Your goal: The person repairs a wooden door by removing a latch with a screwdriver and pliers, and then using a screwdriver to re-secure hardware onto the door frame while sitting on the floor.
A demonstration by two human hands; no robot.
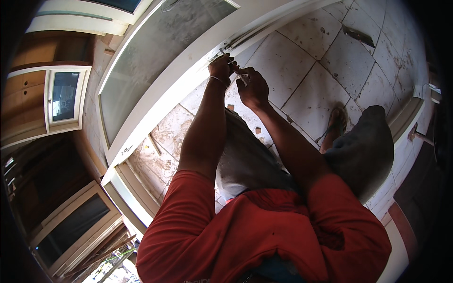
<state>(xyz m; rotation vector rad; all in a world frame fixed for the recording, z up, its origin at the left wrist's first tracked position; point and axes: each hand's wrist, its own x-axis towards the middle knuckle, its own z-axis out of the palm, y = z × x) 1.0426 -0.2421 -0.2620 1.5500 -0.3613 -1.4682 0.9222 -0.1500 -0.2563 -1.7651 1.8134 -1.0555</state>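
Note:
A white-framed door [181,78] with a frosted glass panel [160,52] stands at a slant across the upper left. At its far edge, small metal hardware [222,50] shows beside my left hand [220,69]. That hand is closed, with its fingers bent against the hardware. Close by on its right is my right hand [254,88], also closed, its fingertips nearly meeting those of the left. Something thin and small sits between the two hands, too small to name. The fingers hide much of the hardware.
Dirty white floor tiles [297,61] lie beyond my hands, with a dark flat piece [358,36] on them at the upper right. My bare foot [336,118] rests on the tiles. At the left stand wooden cabinets [28,101] and a small white-framed window [64,95].

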